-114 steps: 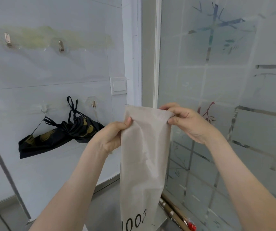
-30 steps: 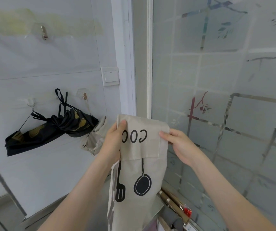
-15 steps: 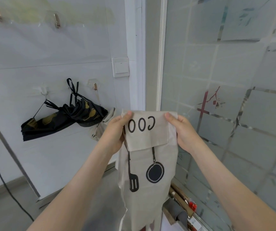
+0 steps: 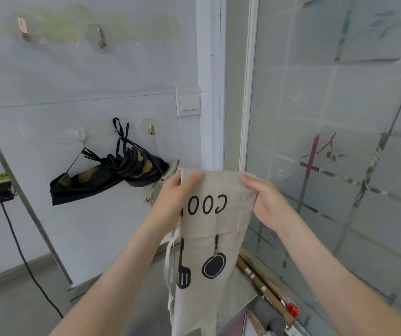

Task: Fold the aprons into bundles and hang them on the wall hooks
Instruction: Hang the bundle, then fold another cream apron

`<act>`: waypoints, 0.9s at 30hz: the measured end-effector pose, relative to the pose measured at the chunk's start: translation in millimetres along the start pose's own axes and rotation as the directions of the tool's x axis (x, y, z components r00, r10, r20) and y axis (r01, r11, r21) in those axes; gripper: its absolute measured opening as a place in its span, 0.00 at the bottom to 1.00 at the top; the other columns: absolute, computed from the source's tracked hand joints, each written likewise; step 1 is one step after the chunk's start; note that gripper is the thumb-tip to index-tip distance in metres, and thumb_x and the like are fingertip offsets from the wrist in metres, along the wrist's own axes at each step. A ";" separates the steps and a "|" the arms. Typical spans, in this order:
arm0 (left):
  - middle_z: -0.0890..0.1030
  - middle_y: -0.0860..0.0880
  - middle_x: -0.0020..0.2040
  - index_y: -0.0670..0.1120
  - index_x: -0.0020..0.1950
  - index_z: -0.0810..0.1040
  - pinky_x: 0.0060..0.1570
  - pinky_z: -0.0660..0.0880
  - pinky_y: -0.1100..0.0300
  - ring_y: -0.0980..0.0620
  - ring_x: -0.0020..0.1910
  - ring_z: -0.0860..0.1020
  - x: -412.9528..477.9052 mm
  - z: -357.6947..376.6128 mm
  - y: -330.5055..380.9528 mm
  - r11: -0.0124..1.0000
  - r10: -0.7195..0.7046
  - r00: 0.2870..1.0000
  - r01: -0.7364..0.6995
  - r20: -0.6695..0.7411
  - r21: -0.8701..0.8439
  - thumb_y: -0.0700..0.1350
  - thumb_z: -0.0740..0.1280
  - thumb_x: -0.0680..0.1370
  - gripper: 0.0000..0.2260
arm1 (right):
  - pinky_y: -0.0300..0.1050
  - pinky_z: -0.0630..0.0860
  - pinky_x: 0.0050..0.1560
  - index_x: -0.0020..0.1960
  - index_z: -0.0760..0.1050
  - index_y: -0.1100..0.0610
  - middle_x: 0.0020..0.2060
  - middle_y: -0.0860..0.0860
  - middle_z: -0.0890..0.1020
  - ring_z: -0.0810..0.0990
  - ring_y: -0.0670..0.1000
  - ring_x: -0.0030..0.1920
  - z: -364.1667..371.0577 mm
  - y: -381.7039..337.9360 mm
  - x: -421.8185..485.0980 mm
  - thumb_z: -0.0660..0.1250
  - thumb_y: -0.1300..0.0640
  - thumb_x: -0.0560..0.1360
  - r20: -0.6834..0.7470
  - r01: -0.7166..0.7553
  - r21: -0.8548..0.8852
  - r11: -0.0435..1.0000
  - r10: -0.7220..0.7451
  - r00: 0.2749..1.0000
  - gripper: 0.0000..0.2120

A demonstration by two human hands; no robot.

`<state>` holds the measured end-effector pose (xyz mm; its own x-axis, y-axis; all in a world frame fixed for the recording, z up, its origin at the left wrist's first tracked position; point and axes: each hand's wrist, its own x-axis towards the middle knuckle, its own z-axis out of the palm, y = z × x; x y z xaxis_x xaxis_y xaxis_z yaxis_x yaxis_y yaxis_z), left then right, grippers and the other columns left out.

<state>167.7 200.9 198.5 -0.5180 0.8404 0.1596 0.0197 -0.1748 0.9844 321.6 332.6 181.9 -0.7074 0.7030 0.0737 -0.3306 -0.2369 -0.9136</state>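
Note:
A beige apron (image 4: pixel 212 267) with black kitchen-tool prints hangs lengthwise in front of me, its lettered end folded down over the front. My left hand (image 4: pixel 174 194) pinches the top left corner and my right hand (image 4: pixel 266 202) grips the top right edge. A black apron bundle (image 4: pixel 112 175) with gold prints hangs by its straps from the lower wall hooks (image 4: pixel 82 136). Another beige cloth (image 4: pixel 149 192) hangs under the right lower hook (image 4: pixel 151 129), mostly hidden by my left hand. Two upper hooks (image 4: pixel 101 37) are bare.
A light switch (image 4: pixel 188 101) sits on the wall beside a white pillar. A frosted glass partition (image 4: pixel 340 117) fills the right side. Cardboard tubes (image 4: pixel 265 284) lie on the floor at its base. A black cable (image 4: pixel 22 253) drops from a wall plug at left.
Since the earliest frame the apron's lettered end was folded up over the top. In the last second the view came closer and my hands shifted slightly on the top edge.

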 end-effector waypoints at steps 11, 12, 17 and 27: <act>0.66 0.57 0.65 0.52 0.45 0.82 0.68 0.66 0.44 0.53 0.70 0.64 10.2 -4.2 -12.0 0.967 0.223 0.929 -0.173 -0.295 0.187 0.51 0.68 0.77 0.05 | 0.52 0.78 0.53 0.45 0.81 0.60 0.41 0.55 0.84 0.82 0.53 0.45 15.3 0.5 4.7 0.66 0.64 0.76 -0.146 0.317 -0.142 0.938 -0.336 0.930 0.05; 0.66 0.60 0.67 0.53 0.46 0.83 0.69 0.65 0.45 0.56 0.70 0.63 9.9 -5.9 -12.4 0.965 0.238 0.947 -0.205 -0.215 0.166 0.52 0.69 0.76 0.05 | 0.52 0.78 0.53 0.45 0.80 0.60 0.41 0.54 0.84 0.82 0.52 0.44 16.0 -0.1 4.5 0.66 0.64 0.76 -0.166 0.335 -0.130 0.933 -0.353 0.921 0.05; 0.60 0.65 0.72 0.59 0.51 0.82 0.73 0.58 0.44 0.59 0.75 0.54 9.5 -10.5 -25.6 0.841 0.327 0.944 -0.311 0.042 0.443 0.56 0.73 0.71 0.09 | 0.47 0.80 0.48 0.44 0.80 0.60 0.38 0.52 0.84 0.82 0.50 0.43 16.0 -0.8 5.3 0.65 0.63 0.78 -0.234 0.352 -0.102 0.930 -0.367 0.901 0.06; 0.74 0.44 0.38 0.37 0.43 0.74 0.43 0.72 0.51 0.50 0.39 0.73 1.9 7.4 -22.1 0.958 0.267 0.934 -0.232 -0.236 0.167 0.61 0.63 0.76 0.25 | 0.38 0.78 0.38 0.39 0.73 0.59 0.34 0.51 0.81 0.80 0.46 0.35 10.8 0.5 8.3 0.68 0.61 0.75 -0.224 0.293 -0.121 0.948 -0.314 0.923 0.08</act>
<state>172.6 210.1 177.5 -0.6808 0.6172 0.3944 0.2814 -0.2767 0.9188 308.9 331.1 186.3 -0.4094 0.8730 0.2651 -0.4453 0.0624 -0.8932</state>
